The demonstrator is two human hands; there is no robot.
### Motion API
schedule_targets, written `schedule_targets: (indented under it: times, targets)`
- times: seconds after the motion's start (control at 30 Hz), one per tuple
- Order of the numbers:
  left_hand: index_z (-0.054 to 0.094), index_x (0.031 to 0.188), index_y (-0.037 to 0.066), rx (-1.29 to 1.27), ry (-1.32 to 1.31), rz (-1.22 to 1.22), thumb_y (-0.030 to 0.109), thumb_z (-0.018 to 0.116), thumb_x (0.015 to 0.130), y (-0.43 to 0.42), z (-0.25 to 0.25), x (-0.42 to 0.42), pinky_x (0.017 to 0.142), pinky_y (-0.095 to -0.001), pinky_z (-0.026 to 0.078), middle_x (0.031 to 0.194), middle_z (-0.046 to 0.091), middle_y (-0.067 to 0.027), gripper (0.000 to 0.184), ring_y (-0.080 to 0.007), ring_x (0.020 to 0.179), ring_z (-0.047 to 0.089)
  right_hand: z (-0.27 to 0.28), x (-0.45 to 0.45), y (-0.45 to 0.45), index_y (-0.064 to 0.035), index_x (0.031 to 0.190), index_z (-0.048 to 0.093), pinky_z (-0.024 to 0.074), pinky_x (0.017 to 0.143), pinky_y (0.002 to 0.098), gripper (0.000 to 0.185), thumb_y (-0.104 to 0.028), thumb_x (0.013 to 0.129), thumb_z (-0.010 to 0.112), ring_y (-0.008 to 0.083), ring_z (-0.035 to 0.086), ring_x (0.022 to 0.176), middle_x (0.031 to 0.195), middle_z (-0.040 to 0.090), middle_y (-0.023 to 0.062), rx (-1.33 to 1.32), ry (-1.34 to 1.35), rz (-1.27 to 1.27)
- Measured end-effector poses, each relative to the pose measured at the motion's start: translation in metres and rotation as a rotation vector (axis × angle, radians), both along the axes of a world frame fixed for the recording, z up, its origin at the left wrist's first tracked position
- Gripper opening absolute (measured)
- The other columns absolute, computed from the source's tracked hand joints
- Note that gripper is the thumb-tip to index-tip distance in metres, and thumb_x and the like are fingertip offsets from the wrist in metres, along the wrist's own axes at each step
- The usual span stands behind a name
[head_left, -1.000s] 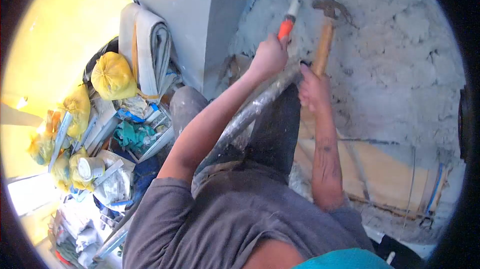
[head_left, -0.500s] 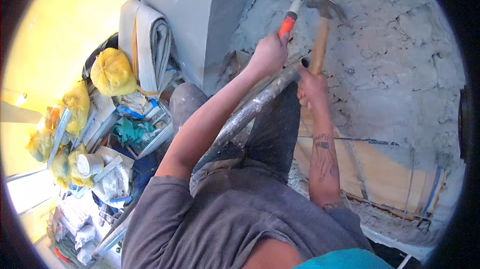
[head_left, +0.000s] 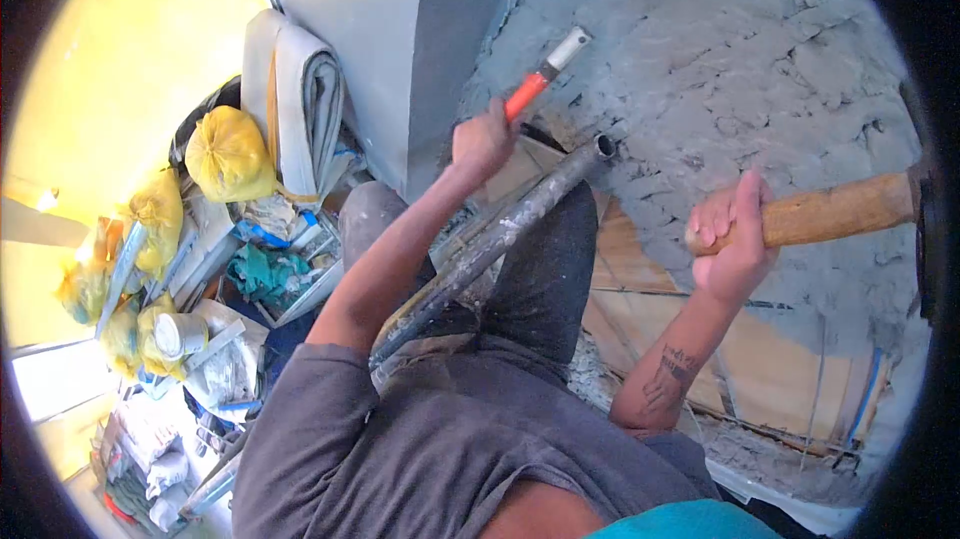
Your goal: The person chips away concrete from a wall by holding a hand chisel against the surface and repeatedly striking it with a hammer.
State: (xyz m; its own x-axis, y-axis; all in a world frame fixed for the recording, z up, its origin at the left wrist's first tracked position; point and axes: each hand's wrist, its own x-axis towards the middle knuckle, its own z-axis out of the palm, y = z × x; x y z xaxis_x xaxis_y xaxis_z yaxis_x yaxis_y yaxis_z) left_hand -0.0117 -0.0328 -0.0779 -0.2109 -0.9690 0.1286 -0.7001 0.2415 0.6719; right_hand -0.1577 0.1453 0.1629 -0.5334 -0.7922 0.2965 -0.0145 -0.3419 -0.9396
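Note:
My left hand (head_left: 483, 147) is closed around an orange-handled tool (head_left: 527, 96) with a black band and a pale metal end pointing up and right. Its other end is hidden, so its exact kind cannot be told. At the right, my right hand (head_left: 732, 234) grips the lower part of a hammer's wooden handle (head_left: 840, 211). The hammer lies nearly level, and its head is lost in the dark edge of the view. Between my hands, a paint-spattered metal pipe (head_left: 520, 211) slants up from my legs, its open end near the rough grey surface (head_left: 690, 129).
Yellow tied bags (head_left: 228, 154), a rolled grey sheet (head_left: 300, 99), a white bucket (head_left: 180, 335) and assorted debris are piled at the left. A smooth grey panel (head_left: 350, 29) stands behind them. Tan boards (head_left: 770, 379) show below the grey surface.
My right hand has swung the hammer right and away from the orange-handled tool, turning its handle from upright to nearly level. My left hand has moved down and left with the tool.

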Motion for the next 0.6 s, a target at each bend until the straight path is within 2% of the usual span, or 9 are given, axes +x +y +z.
schedule_targets:
  times: [0.07, 0.17, 0.23, 0.3, 0.4, 0.6]
  targets:
    - [0.045, 0.106, 0.005, -0.026, -0.009, -0.009, 0.04, 0.051, 0.096, 0.014, 0.023, -0.006, 0.057, -0.0535, 0.049, 0.073, 0.066, -0.0207, 0.037, -0.0422, 0.068, 0.065, -0.01, 0.003, -0.001, -0.0115, 0.071, 0.045, 0.0318, 0.044, 0.0254, 0.032, -0.024, 0.094, 0.063, 0.0069, 0.034, 0.043, 0.054, 0.039, -0.0036, 0.048, -0.006, -0.026]
    - [0.045, 0.104, 0.005, -0.075, 0.142, -0.038, 0.037, 0.053, 0.095, 0.035, 0.05, -0.013, 0.054, -0.0523, 0.049, 0.071, 0.065, -0.0207, 0.034, -0.0426, 0.065, 0.064, -0.027, -0.002, 0.007, -0.0102, 0.074, 0.047, 0.0321, 0.043, 0.0254, 0.03, -0.026, 0.095, 0.062, 0.0071, 0.035, 0.043, 0.054, 0.039, -0.0032, 0.15, 0.031, -0.046]
    - [0.044, 0.102, 0.004, -0.308, 0.22, -0.217, 0.034, 0.055, 0.094, 0.061, 0.06, -0.012, 0.053, -0.0525, 0.048, 0.071, 0.064, -0.0218, 0.033, -0.0429, 0.063, 0.063, -0.037, -0.003, 0.008, -0.0098, 0.076, 0.048, 0.0324, 0.043, 0.0253, 0.031, -0.03, 0.095, 0.062, 0.0073, 0.036, 0.043, 0.054, 0.039, -0.003, 0.198, 0.064, -0.033]
    - [0.044, 0.101, 0.004, -0.26, 0.223, -0.214, 0.032, 0.056, 0.094, 0.079, 0.074, -0.01, 0.053, -0.0526, 0.048, 0.071, 0.063, -0.022, 0.031, -0.043, 0.063, 0.063, -0.046, -0.002, 0.01, -0.0096, 0.077, 0.048, 0.033, 0.043, 0.0252, 0.035, -0.037, 0.096, 0.059, 0.0078, 0.037, 0.044, 0.055, 0.04, -0.0027, 0.247, -0.144, 0.057]
    - [0.043, 0.1, 0.001, -0.159, 0.234, -0.182, 0.028, 0.054, 0.095, 0.084, 0.092, -0.009, 0.053, -0.0527, 0.048, 0.071, 0.063, -0.0228, 0.029, -0.0433, 0.063, 0.063, -0.061, 0.0, 0.009, -0.0098, 0.077, 0.047, 0.033, 0.042, 0.0254, 0.04, -0.044, 0.095, 0.057, 0.0082, 0.038, 0.044, 0.056, 0.041, -0.0025, 0.296, -0.089, 0.105]
    - [0.043, 0.1, -0.003, -0.088, 0.292, -0.029, 0.028, 0.049, 0.097, 0.054, 0.098, -0.019, 0.058, -0.0561, 0.048, 0.07, 0.063, -0.0261, 0.031, -0.0462, 0.064, 0.062, -0.048, 0.007, -0.005, -0.0128, 0.066, 0.044, 0.0297, 0.039, 0.0258, 0.041, -0.035, 0.093, 0.064, 0.0073, 0.034, 0.04, 0.051, 0.039, -0.0036, 0.232, 0.061, -0.024]
